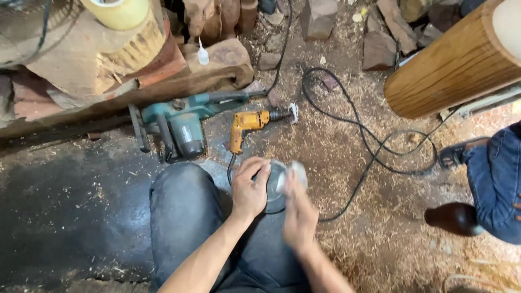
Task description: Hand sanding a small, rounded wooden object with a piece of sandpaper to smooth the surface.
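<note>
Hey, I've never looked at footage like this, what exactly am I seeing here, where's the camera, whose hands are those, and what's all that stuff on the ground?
There is one picture, taken by a camera worn on a person's head and looking down at their lap and hands. No machine is involved, just two bare hands. The left hand grips a round, dark, see-through object; what it is cannot be told. The right hand is blurred against the same object. On the sawdust-covered floor ahead lie a yellow electric drill, a teal power saw and a looping black cable. Rough wood blocks are stacked beyond, and a large wooden cylinder juts in at the upper right. At the right edge is another person's denim-clad leg.
</note>
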